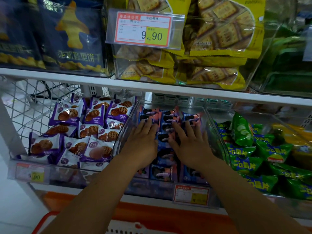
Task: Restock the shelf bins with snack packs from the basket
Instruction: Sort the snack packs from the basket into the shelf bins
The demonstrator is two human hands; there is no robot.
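Red plastic basket [50, 218] with a white grille showed at the bottom edge, under both forearms. Its inside was out of view, so whether any packs lay in it could not be told. Above it stood the white metal shelf [152, 85]. On its lower level the clear plastic middle bin [217, 132] sat between a bin of purple-and-white waffle biscuit packs [94, 115] and a bin of green chip packs [244, 162].

Blue-and-pink snack packs [167, 119] filled the middle bin in rows from front wall to back, so this bin looked close to stocked. The left hand [143, 142] and the right hand [190, 146] lay flat on top of those packs, side by side, fingers straight and spread, gripping nothing. By my judgement they were pressing the rows level.

Both neighbour bins looked well filled too. What seemed left was a check of the basket for more packs, and any bins beyond the frame.
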